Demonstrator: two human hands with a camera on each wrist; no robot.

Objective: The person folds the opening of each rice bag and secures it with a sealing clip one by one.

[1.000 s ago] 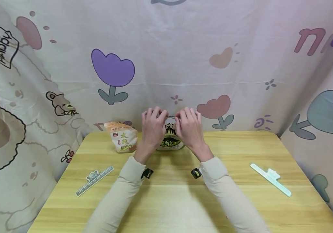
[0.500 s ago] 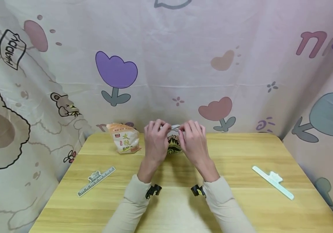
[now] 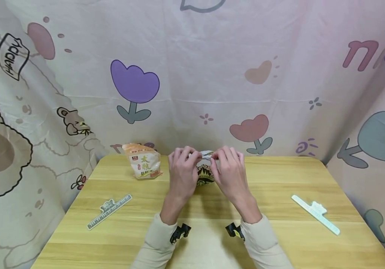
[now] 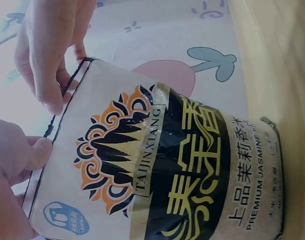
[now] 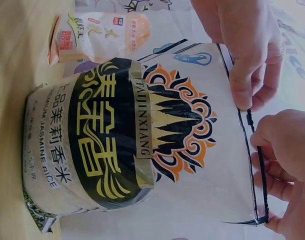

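Observation:
A bag of jasmine rice point(image 3: 205, 175), white with a black band and gold lettering, stands upright at the back of the table. My left hand point(image 3: 183, 177) pinches its dark-edged top point(image 4: 60, 117) on one side between thumb and fingers. On the other side my right hand point(image 3: 231, 179) pinches the same edge, and the hands are a short gap apart. From the right wrist view, the bag's front point(image 5: 117, 130) shows fully, its lower part bulging and the upper part flat. Whether the top is sealed or cut cannot be told.
A smaller orange and white food bag point(image 3: 144, 164) stands left of the rice. A grey bar-shaped bag clip point(image 3: 109, 212) lies on the left of the wooden table point(image 3: 263, 243), and a pale mint one point(image 3: 316, 213) on the right. A printed curtain point(image 3: 196, 74) hangs behind.
Both hands have drawn back slightly toward me with the bag's top, which tilts more this way. The fingers keep pinching the edge. The head view has shifted a little.

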